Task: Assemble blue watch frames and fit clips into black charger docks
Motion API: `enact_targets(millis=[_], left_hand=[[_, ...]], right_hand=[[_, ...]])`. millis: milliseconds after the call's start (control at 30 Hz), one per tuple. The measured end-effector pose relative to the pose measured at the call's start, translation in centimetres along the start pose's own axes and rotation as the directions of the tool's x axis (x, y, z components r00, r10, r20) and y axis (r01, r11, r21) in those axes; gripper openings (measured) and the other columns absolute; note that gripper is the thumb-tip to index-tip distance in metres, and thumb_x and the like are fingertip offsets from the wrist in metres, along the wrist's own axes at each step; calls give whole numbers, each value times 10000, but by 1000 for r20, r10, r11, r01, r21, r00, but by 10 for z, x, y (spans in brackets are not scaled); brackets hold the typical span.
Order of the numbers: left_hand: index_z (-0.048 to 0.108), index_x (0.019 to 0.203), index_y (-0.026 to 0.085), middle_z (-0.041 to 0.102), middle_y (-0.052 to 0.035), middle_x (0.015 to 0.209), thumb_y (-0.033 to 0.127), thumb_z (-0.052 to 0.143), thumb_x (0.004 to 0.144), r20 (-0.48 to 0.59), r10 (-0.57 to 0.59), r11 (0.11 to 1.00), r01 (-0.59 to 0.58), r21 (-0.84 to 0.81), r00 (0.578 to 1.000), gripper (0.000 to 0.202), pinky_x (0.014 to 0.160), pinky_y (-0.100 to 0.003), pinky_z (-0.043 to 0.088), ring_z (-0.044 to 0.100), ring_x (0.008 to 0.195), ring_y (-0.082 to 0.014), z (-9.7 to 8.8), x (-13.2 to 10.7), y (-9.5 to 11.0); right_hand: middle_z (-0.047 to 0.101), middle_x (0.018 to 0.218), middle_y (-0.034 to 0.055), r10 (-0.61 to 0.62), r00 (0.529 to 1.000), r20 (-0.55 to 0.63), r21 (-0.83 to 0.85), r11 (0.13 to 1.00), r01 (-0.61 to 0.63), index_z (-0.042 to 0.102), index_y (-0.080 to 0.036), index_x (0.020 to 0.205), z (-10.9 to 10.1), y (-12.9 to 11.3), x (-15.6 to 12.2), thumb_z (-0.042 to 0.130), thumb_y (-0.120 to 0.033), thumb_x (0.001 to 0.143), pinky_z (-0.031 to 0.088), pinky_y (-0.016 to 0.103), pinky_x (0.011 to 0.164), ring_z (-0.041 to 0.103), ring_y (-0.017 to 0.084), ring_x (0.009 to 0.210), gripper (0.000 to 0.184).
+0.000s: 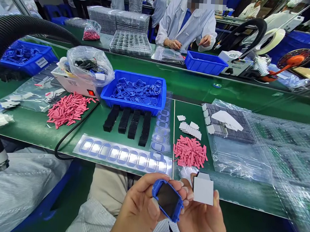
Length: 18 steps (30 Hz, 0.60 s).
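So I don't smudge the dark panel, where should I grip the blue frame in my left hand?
Grip the blue frame by its outer rim, coming from the sides, thumb and fingers on opposite edges, much as the left hand does. The rim surrounds the dark panel, so fingers can probably stay off it.

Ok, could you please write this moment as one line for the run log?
left hand: blue plastic frame with dark panel | right hand: white rectangular pad | nearby: pink strips on green workbench

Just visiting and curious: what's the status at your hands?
Left hand holding blue frame with dark panel. Right hand pinching white rectangular pad. Pink strips just beyond, on green bench.
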<state>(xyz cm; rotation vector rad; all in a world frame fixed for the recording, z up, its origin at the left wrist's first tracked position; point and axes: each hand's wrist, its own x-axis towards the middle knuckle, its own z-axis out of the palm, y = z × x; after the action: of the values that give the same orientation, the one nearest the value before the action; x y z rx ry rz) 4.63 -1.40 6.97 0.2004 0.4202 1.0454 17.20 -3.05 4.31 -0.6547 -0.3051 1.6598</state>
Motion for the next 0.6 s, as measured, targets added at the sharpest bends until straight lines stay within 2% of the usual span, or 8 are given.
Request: enact_targets(millis=[267, 467, 600], left_hand=[[690, 938, 237, 741, 4, 932, 297, 731, 682, 6, 1, 1000, 0, -24, 1000, 267, 810, -212, 503, 664, 901, -130, 2, 2, -3], [689, 928, 242, 736, 3, 918, 306, 731, 680, -17, -4, 1000, 4, -1, 1000, 260, 829, -231, 497, 657, 908, -137, 3, 1, -3], [692, 924, 244, 737, -1, 922, 314, 736, 670, -36, -5, 1000, 6, 20, 999, 267, 823, -234, 497, 654, 919, -148, 3, 1, -3]], right_hand=[[676, 776, 27, -7, 1000, 27, 87, 996, 5, 680, -271, 905, 3, -1, 0, 597, -450, 805, 543, 199, 653, 627, 105, 684, 222], [656, 672, 26, -96, 995, -31, 5, 995, 97, 695, -243, 851, 16, -3, 6, 642, -430, 771, 538, 193, 568, 609, 107, 586, 210], [645, 668, 26, -101, 994, -53, -22, 995, 99, 692, -252, 845, 13, -4, 6, 636, -440, 772, 531, 211, 566, 600, 115, 589, 209]])
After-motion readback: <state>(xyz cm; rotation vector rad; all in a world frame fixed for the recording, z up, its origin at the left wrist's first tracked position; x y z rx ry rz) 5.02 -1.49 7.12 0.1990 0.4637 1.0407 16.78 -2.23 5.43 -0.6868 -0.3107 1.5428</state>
